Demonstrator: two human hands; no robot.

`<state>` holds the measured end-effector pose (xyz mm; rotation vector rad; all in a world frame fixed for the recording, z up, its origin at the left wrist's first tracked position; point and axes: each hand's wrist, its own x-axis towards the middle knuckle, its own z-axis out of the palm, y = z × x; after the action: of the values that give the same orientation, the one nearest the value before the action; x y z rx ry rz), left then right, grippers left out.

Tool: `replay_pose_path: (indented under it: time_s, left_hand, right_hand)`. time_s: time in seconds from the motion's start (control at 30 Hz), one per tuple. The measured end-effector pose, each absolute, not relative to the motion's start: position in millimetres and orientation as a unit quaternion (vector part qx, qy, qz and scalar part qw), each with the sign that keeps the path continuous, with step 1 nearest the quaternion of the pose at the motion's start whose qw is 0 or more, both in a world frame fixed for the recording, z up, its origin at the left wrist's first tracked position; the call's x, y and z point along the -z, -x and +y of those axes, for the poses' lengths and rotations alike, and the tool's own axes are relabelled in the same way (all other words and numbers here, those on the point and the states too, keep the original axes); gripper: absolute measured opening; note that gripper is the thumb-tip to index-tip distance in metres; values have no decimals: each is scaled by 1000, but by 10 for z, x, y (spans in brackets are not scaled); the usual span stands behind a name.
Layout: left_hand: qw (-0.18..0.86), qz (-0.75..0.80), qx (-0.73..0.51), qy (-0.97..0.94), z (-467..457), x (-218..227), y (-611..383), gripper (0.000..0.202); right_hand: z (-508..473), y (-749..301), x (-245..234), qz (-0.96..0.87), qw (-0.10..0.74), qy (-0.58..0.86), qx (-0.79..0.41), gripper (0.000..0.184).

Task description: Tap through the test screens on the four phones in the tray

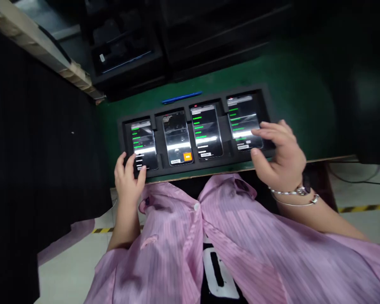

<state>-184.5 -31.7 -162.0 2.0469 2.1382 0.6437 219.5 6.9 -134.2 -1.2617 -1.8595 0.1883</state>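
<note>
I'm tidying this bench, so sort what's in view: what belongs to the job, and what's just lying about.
Job, judging by the hands:
- leftmost phone, under the left hand
- rightmost phone, by the right hand
- two middle phones
- black tray holding all four

Apparently lying about:
- blue pen-like stick behind the tray
- dark cable at far right

It's looking like a workshop: phones (207, 131) are filling a tray (268, 105) on a green bench (293, 97), striped tape (364, 208) is crossing the floor (72, 261).
</note>
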Motion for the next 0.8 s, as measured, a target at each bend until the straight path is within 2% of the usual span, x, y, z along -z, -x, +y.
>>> replay_pose_path:
  time_s: [0.23, 0.37, 0.47, 0.57, 0.63, 0.7, 0.8]
  left_hand:
    - [52, 709, -202, -673, -297, 1600, 1831, 49]
    - [59, 715, -197, -668, -291, 1596, 1817, 47]
    - [68, 701, -229, -672, -290, 1601, 1871, 60]
    - [74, 698, -274, -657, -309, 1642, 2023, 73]
    - [74, 714, -276, -639, -333, 1700, 2159, 72]
    - [81, 732, -246, -630, -367, 1759, 2283, 66]
    - [117, 771, -213, -588, -419, 1739, 2381, 64]
  right_hand:
    - [83, -2497, 1471, -740, 374, 557, -51, 23]
    - [121, -2474, 1624, -745, 326, 576, -75, 28]
    - [158, -2499, 1680, -753, 293, 584, -81, 32]
    - [184, -2672, 1732, -741, 313, 591, -61, 37]
    - [196, -2852, 1809, -704, 346, 619, -39, 45]
    - [210, -3010, 1921, -647, 351, 672, -85, 54]
    - [255, -3082, 2060, -582, 318, 715, -219, 63]
